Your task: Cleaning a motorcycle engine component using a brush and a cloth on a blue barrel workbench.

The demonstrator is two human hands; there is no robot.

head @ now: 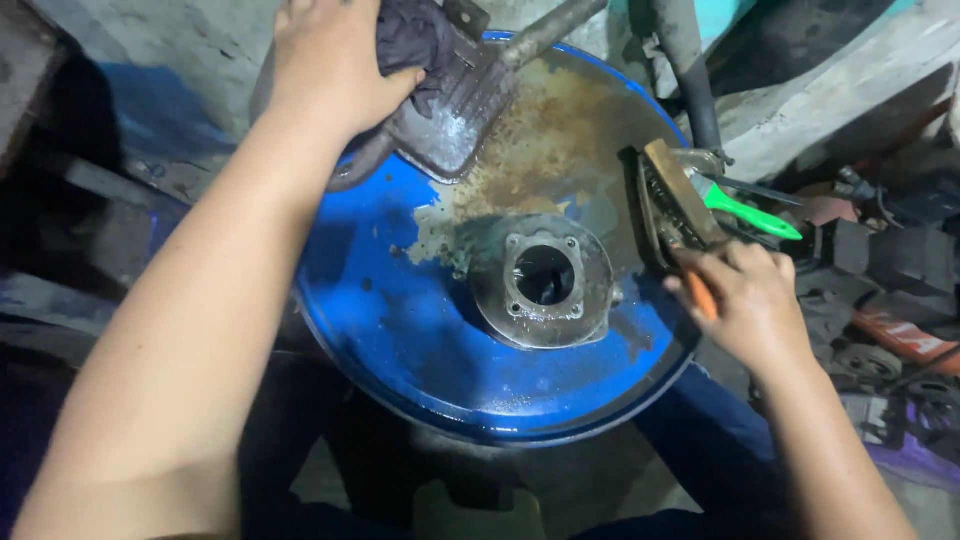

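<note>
Hands on rag (420,45); wire brush (672,205)

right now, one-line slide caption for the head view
Left hand presses a dark rag on a metal part; right hand grips a wire brush over a blue drum lid.

The drum top (400,330) between the hands was bright blue, with a rusty brown and tan stain spreading across its far half. The round metal part (541,281) near the right hand (745,300) was dull grey, its centre hole black. That hand held an orange handle (701,296); beside it lay a wooden-brown wire brush (676,195) and a vivid green-handled tool (752,214). Under the left hand (330,55) was a dark purplish-grey rag (415,40) on greasy grey metal (455,110).
</note>
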